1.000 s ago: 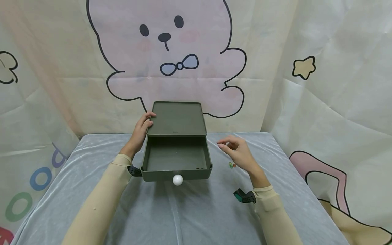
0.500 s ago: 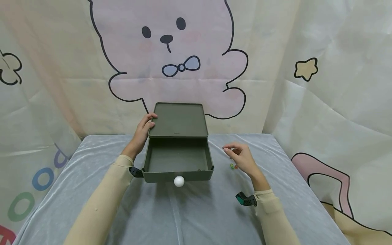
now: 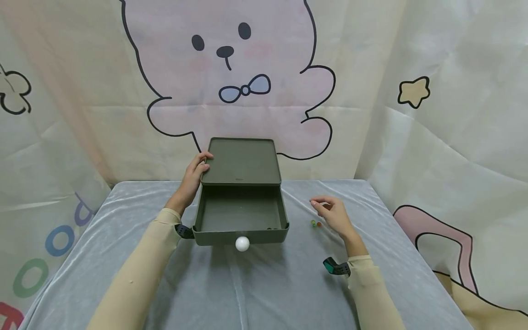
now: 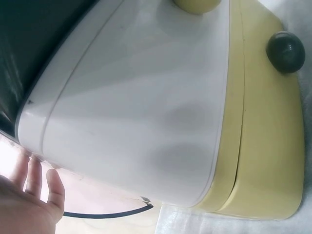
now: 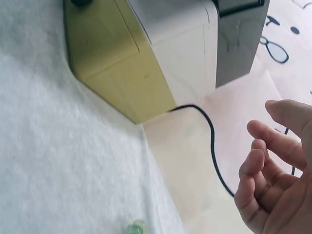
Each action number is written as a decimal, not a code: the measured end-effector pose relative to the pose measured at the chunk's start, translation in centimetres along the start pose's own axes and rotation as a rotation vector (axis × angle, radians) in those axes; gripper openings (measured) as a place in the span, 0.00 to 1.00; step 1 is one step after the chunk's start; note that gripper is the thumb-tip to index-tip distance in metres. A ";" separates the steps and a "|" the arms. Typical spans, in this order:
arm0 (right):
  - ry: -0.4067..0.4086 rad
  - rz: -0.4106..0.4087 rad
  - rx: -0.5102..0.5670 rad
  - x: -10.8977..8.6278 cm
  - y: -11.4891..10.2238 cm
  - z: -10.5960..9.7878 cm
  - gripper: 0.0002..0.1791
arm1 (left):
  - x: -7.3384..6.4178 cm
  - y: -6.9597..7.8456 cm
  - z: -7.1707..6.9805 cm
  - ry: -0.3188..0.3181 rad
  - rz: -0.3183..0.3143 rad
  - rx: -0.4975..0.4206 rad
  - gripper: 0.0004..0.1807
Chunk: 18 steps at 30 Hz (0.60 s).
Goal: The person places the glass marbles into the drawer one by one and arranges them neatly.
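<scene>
Drawer unit (image 3: 241,161), three tiers, stands on the table (image 3: 280,293), centred and toward the back. Top tier is dark green; its top drawer (image 3: 264,236) is pulled out toward the person, white knob (image 3: 242,244) on the front. A couple of tiny dark bits (image 3: 272,228) inside, at the front right corner; too small to identify. Left wrist view shows the lower tiers pushed in: white middle drawer (image 4: 146,97) with a yellow knob (image 4: 197,5), yellow bottom drawer (image 4: 268,122) with a dark knob (image 4: 286,52).

Left hand (image 3: 189,181) rests on the unit's left side, fingertips over the top edge, fingers mostly straight, not clenched. Right hand (image 3: 336,214) hangs above the table, right of the unit and apart from it, fingers loosely bent, nothing in them.

Just below the right hand: green beads (image 3: 313,223) and an orange bead (image 3: 319,224), close together on the table.

Both wrists carry dark devices (image 3: 336,267); sleeves (image 3: 132,270) cream. Backdrop behind: bear print (image 3: 255,50), star (image 3: 414,92) on the right panel.
</scene>
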State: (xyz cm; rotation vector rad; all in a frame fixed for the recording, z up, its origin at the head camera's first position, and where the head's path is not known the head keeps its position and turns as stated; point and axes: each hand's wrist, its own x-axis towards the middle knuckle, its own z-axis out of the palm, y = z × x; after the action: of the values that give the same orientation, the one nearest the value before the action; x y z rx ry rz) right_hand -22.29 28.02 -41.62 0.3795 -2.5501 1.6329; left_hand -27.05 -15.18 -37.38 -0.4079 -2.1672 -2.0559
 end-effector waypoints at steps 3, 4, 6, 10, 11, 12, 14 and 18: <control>0.013 0.033 -0.010 0.1 0.5 -0.5 0.18 | 0.1 0.0 0.0 0.001 0.003 0.001 0.18; 0.020 0.046 -0.012 0.2 0.6 -0.7 0.18 | 0.1 0.0 0.1 0.002 0.004 0.001 0.17; 0.025 0.065 -0.014 0.2 0.9 -0.9 0.18 | 0.1 0.1 0.1 -0.001 0.007 0.004 0.18; 0.009 0.091 -0.018 0.3 1.3 -1.3 0.18 | 0.0 0.1 0.0 0.001 0.000 0.000 0.17; -0.002 0.095 -0.014 0.3 1.4 -1.4 0.18 | 0.0 0.1 0.0 0.001 -0.001 -0.001 0.17; -0.014 0.099 -0.010 0.3 1.3 -1.5 0.17 | 0.0 0.1 0.0 0.002 -0.004 -0.004 0.17; -0.032 0.105 -0.002 0.1 0.9 -1.6 0.17 | 0.0 0.2 0.0 -0.001 -0.008 -0.006 0.17; -0.067 0.118 -0.023 -0.4 -0.3 -1.8 0.18 | 0.0 0.2 -0.1 -0.008 -0.009 -0.001 0.17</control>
State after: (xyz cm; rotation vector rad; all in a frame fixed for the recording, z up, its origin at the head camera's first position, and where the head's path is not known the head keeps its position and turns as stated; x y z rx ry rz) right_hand -21.90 29.58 -40.68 0.2918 -2.6861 1.6543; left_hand -26.99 -15.27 -37.21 -0.4083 -2.1769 -2.0639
